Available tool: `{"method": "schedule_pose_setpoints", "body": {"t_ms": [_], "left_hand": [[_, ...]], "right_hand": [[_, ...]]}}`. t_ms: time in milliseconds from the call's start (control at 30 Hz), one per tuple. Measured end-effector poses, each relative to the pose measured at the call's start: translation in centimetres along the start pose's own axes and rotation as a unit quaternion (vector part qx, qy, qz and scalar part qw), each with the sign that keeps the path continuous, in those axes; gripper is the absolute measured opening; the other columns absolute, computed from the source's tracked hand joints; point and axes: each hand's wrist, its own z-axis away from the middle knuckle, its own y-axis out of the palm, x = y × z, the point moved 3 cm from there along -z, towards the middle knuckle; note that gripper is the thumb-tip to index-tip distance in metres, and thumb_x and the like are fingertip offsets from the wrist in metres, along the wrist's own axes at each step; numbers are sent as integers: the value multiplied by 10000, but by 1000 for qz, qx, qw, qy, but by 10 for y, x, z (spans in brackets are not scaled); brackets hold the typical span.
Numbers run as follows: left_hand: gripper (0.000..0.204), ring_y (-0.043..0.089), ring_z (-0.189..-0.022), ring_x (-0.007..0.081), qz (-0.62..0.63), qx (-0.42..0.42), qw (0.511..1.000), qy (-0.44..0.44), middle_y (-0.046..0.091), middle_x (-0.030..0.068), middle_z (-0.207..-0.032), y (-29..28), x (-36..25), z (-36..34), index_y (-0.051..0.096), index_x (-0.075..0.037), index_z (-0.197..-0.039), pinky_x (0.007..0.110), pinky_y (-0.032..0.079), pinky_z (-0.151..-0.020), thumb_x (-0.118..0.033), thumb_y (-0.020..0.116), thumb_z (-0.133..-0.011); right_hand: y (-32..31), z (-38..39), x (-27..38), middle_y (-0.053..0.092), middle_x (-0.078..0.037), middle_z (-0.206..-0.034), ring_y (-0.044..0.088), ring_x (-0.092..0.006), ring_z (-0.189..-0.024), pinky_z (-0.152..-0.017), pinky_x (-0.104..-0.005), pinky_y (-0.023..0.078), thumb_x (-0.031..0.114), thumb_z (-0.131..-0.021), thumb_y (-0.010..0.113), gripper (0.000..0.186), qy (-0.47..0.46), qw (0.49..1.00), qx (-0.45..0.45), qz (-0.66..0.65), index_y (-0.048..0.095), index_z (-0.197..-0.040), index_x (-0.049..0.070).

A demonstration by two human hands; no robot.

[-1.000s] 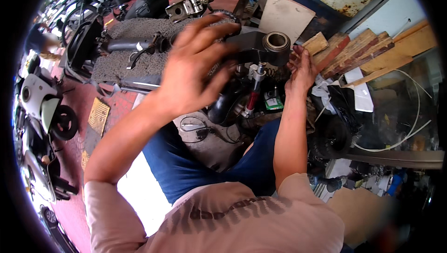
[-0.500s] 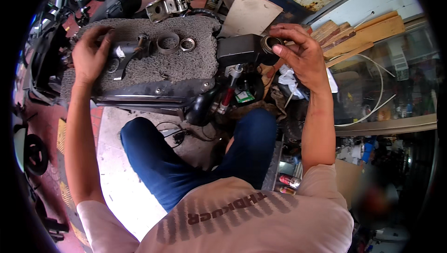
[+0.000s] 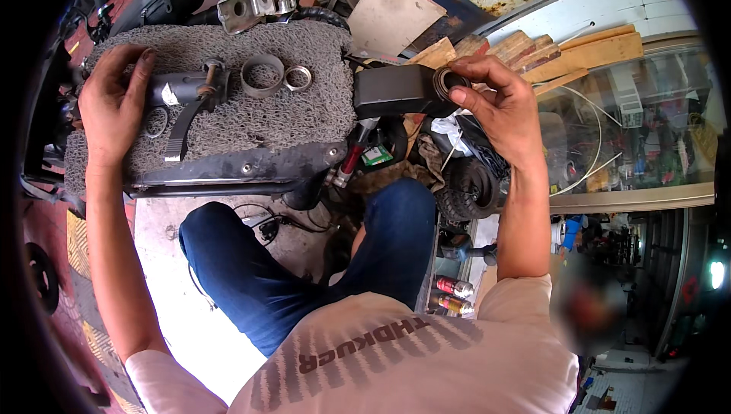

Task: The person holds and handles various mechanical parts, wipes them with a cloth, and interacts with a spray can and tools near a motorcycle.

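Observation:
My left hand (image 3: pixel 114 105) is wrapped over a dark metal tube (image 3: pixel 175 89) lying on a grey looped mat (image 3: pixel 297 121). The tube carries a clamp with a bolt and a curved black lever (image 3: pixel 186 128). A thin ring (image 3: pixel 156 122) lies beside my left hand. Right of the tube lie a wide metal collar (image 3: pixel 262 76) and a smaller shiny ring (image 3: pixel 298 78). My right hand (image 3: pixel 499 102) pinches a dark metal ring (image 3: pixel 449 83) at the end of a black box-shaped frame part (image 3: pixel 392 90). Whether the ring sits in that end, I cannot tell.
A silver bracket (image 3: pixel 255 6) stands behind the mat. Wood pieces (image 3: pixel 533 52) and a glass case (image 3: pixel 632 124) are at the right. A small tyre (image 3: pixel 468 189) and two spray cans (image 3: pixel 454 292) lie lower right. Cables (image 3: pixel 282 220) run over the floor between my knees.
The whole view has shifted, so the mat and its parts sit farther left. Both hands keep their places, the left at the tube and the right at the ring.

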Motion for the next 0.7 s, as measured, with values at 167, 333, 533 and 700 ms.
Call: {"method": "schedule_pose_setpoints", "body": {"t_ms": [167,333,533,700], "left_hand": [[205,711,-908,205,9,-14,1000,14,730,128,-1009,3,0,-1,727,0,-1083,308,544,-832,-174,713,-976],[201,713,-899,198,6,-19,1000,10,731,125,-1018,1,2,1,725,-2,-1090,306,553,-815,-168,707,-979],[204,718,-894,193,-8,-11,1000,15,728,124,-1031,1,3,0,722,-3,-1102,304,563,-808,-163,705,-978],[206,718,-896,192,1,-12,1000,4,726,122,-1028,1,3,1,721,-2,-1105,302,562,-816,-161,707,-975]], "right_hand": [[-10,-7,4,672,-114,-1288,697,-148,-1036,-873,-276,576,-31,-889,760,303,-61,995,84,0,710,-1187,-30],[-9,-9,8,687,-122,-1265,661,-175,-1138,-913,-281,556,10,-887,783,354,-11,997,77,-20,689,-1228,-16],[4,-1,12,732,-90,-1082,689,-100,-974,-738,-243,598,41,-839,854,363,-8,999,-27,41,682,-1150,-28],[4,0,7,721,-90,-1128,688,-110,-973,-801,-250,611,15,-854,832,327,21,999,-37,-9,681,-1140,-31]]}}
